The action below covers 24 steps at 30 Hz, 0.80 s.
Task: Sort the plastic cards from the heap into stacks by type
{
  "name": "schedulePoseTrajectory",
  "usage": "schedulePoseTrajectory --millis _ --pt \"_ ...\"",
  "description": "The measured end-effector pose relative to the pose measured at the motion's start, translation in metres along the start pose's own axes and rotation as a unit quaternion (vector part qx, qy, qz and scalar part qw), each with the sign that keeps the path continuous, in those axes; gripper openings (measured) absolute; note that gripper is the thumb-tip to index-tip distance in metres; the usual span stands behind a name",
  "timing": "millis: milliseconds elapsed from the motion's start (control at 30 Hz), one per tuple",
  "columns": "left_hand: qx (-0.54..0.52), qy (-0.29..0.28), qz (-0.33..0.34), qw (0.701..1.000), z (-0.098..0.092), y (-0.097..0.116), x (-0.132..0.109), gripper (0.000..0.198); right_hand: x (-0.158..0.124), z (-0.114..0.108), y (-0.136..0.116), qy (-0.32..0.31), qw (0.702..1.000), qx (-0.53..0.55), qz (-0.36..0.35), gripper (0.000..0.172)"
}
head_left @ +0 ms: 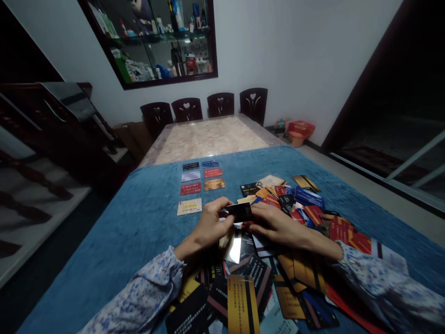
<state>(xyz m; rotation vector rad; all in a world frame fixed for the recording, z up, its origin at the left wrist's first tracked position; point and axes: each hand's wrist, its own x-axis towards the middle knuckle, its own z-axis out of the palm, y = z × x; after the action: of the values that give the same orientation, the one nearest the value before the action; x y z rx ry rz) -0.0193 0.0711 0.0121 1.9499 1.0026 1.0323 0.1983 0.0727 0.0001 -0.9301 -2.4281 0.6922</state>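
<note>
A black plastic card [239, 212] is held between both hands above a heap of cards. My left hand [212, 223] pinches its left end between thumb and fingers. At the card's right end are the fingers of my right hand [278, 223], also closed on it; a bit of red shows just under those fingertips, too hidden to name. Beneath the hands spreads the loose card pile [243, 297], in gold, black, red and blue. Left of it, several cards lie flat in two columns, among them a cream card [189, 207] and a gold card [214, 184].
A blue cloth [139, 222] covers the near part of the table; the far part shows a marble-like top [208, 134]. Dark chairs [220, 104] stand along the far end. A red bin [299, 132] sits on the floor at the right.
</note>
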Motion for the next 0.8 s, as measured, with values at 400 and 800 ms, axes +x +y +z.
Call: schedulePoseTrajectory --millis 400,800 --pt "-0.062 -0.03 -0.085 0.994 -0.002 -0.017 0.005 0.013 -0.001 -0.007 -0.001 0.166 0.979 0.091 0.072 0.02" --pt "0.195 0.016 0.093 0.976 -0.004 -0.015 -0.004 0.072 -0.003 -0.011 0.006 0.213 0.973 0.045 0.07 0.02"
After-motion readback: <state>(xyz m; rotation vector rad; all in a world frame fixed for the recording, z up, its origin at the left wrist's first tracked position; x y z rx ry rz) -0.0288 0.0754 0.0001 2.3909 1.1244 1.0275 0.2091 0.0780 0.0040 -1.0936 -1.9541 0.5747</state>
